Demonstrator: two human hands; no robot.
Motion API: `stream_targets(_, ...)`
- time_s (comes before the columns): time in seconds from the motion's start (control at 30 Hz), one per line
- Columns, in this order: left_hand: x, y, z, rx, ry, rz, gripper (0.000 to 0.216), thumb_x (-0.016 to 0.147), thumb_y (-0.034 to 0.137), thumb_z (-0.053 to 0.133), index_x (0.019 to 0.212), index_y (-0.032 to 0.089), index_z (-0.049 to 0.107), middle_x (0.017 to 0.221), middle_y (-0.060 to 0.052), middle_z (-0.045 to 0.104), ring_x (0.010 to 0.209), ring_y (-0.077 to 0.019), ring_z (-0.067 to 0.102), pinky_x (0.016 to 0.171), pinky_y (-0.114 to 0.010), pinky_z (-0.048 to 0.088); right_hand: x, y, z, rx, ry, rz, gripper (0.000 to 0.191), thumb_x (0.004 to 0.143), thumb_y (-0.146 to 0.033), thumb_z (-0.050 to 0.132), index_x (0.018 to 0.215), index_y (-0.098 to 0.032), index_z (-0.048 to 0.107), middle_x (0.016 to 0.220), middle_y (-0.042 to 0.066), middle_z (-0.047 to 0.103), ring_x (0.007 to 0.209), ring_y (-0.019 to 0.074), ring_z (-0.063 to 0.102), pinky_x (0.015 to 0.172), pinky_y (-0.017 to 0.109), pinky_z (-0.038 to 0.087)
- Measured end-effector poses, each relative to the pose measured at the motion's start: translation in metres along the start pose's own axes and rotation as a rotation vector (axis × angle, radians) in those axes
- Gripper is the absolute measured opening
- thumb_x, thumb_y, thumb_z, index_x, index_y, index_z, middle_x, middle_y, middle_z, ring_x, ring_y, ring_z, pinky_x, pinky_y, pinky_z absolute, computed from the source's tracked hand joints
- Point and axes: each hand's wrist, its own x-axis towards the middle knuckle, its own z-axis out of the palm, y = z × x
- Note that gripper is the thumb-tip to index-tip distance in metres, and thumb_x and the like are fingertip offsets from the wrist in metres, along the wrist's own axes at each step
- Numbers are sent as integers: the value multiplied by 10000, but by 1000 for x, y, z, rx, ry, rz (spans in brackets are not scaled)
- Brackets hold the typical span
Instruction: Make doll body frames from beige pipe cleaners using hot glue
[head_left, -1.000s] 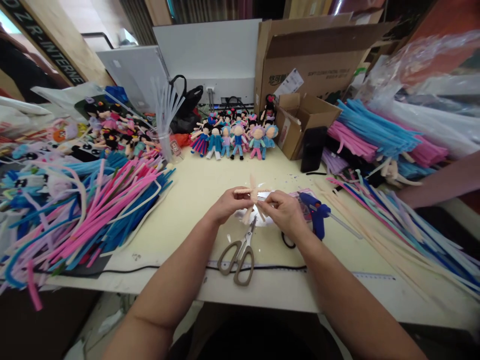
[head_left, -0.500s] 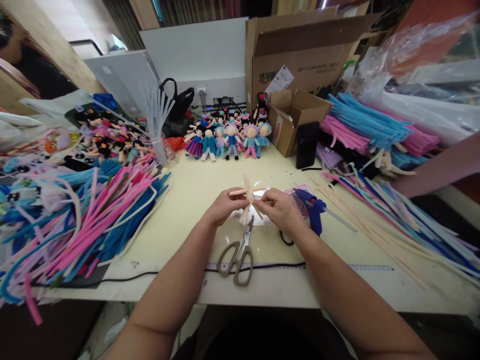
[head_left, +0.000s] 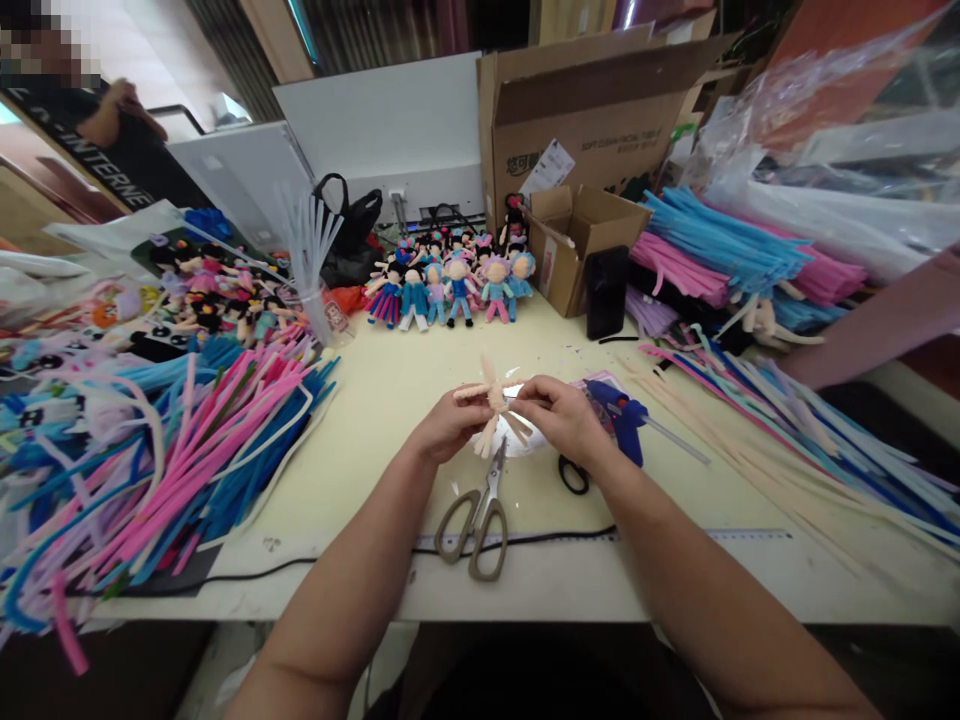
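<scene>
Between my hands is a beige figure of twisted pipe cleaners, with several limbs sticking out. My left hand pinches it from the left, around an arm and the body. On the other side, the fingertips of my right hand are closed on its right part; exactly which strand they grip is hard to make out. Scissors with grey-brown handles lie just below, their tips under the figure. Beside my right hand rests a blue glue gun with a clear glue stick. A black-handled tool lies partly under my right wrist.
Finished dolls stand in rows at the back, near an open small carton and a black phone-like object. Pipe cleaners pile up at left and right. A black cable crosses the front. A person stands back left.
The view has shifted slightly, and more of the person at back left shows. Both hands stay on the beige figure, which has turned a little, its lower limbs now more visible.
</scene>
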Motion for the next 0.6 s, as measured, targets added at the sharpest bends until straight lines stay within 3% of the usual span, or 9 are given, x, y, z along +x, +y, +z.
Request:
stream_targets(0.13, -1, 0, 2, -38, -20, -22, 302, 554, 148, 735, 852, 147, 688, 738, -19, 642, 608, -105, 540, 620, -246, 397, 1, 0, 1, 122, -25, 34, 133, 755, -304, 599, 700, -183, 601, 683, -19, 595, 647, 119, 531, 605, 233, 406)
stream_targets(0.27, -1, 0, 1, -31, -20, -11, 314, 551, 150, 734, 860, 143, 683, 733, -19, 635, 615, -108, 540, 618, -245, 394, 0, 2, 4, 233, -45, 22, 126, 755, -275, 599, 823, -184, 655, 815, 12, 663, 746, 143, 597, 696, 262, 451)
stream_targets(0.6, 1, -2, -5, 152, 7, 24, 288, 565, 183, 747, 821, 119, 632, 701, -8, 585, 633, -111, 523, 600, -240, 385, 0, 10, 5, 57, -13, -57, 96, 770, -251, 598, 808, -211, 676, 839, 32, 656, 771, 157, 608, 706, 278, 464)
